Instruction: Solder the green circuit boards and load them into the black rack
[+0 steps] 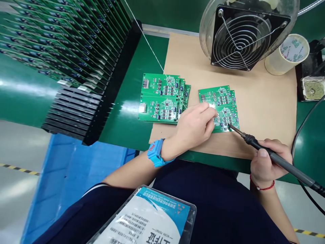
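My right hand (269, 161) grips a soldering iron (274, 157) by its dark handle, the tip touching or just above the lower part of a green circuit board (224, 117). My left hand (196, 125), fingers pinched together, rests over the left side of that board and hides part of it. A thin pale solder wire (152, 51) runs down from the top edge into the left hand; its end is hidden by the fingers. Another board lies partly beneath the one being touched. Left of my hand sits a stack of similar boards (159, 98).
Upright boards (76, 40) fill a black rack (101, 105) at the left. A caged fan (238, 47) stands at the back of the cardboard sheet (266, 101). Beside it are a tape roll (286, 56) and a sponge (314, 88). A blue bin (73, 169) is below.
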`<state>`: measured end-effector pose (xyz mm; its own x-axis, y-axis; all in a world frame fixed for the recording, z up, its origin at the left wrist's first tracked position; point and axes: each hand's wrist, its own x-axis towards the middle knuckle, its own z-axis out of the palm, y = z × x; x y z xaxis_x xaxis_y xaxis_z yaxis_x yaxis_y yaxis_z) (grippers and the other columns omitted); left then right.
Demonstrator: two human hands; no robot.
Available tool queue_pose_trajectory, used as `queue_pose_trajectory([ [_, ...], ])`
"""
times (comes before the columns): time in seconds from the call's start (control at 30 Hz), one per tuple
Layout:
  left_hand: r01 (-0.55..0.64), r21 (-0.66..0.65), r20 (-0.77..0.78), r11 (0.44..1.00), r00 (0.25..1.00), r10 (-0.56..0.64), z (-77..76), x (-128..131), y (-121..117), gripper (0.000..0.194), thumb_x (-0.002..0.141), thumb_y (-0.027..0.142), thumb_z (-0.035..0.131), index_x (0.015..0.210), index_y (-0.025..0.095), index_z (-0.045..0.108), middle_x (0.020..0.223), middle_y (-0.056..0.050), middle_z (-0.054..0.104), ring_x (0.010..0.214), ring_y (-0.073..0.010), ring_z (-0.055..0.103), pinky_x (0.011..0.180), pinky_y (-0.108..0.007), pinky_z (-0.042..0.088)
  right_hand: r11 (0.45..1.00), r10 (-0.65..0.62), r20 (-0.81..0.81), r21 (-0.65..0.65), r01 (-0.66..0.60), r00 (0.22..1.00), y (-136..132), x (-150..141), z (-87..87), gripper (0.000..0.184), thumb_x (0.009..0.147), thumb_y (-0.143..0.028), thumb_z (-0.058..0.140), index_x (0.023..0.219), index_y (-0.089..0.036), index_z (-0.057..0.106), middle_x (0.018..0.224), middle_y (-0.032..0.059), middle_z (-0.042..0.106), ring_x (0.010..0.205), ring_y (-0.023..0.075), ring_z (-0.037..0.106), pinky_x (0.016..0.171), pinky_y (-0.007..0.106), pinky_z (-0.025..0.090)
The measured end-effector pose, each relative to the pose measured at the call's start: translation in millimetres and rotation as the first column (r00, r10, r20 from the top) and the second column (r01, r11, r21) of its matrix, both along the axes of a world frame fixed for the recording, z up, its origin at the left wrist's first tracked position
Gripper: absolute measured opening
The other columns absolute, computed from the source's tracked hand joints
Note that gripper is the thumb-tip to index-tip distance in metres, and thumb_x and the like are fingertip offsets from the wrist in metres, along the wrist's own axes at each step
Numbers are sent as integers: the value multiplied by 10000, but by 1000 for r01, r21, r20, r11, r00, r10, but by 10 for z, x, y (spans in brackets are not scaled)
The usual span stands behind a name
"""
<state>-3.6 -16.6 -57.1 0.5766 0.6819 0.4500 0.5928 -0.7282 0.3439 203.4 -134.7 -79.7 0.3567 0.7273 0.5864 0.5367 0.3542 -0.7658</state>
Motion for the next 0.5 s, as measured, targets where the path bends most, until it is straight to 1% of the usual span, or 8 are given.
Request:
queue_pose_trajectory([
  [0.23, 54, -3, -48, 999, 997, -54, 10, 67, -39, 232, 950, 86, 458, 893, 137, 677, 773, -41, 608, 713, -179, 558, 648, -305, 449, 1000, -15, 7, 8, 15, 1000, -2, 3, -3, 115, 911, -288, 670, 964, -203, 725, 766, 2, 675, 620, 139, 576, 535, 290, 429],
  [0.4, 72, -80, -136, 994, 987, -83, 18, 65, -49, 259, 974, 117, 426, 919, 153, 675, 811, -54, 616, 765, -196, 582, 699, -323, 463, 1000, -25, 12, -4, 25, 1000, 10, -4, 11, 111, 906, -293, 664, 954, -210, 719, 761, 7, 674, 623, 150, 580, 538, 300, 437],
  [0.5, 59, -110, -140, 992, 987, -75, 54, 27, -7, 258, 988, 143, 415, 949, 171, 668, 839, -58, 632, 784, -202, 587, 705, -330, 463, 1000, -24, 4, -16, 24, 1000, 10, -6, 12, 108, 904, -298, 664, 945, -213, 717, 762, 9, 675, 615, 153, 581, 527, 303, 439],
])
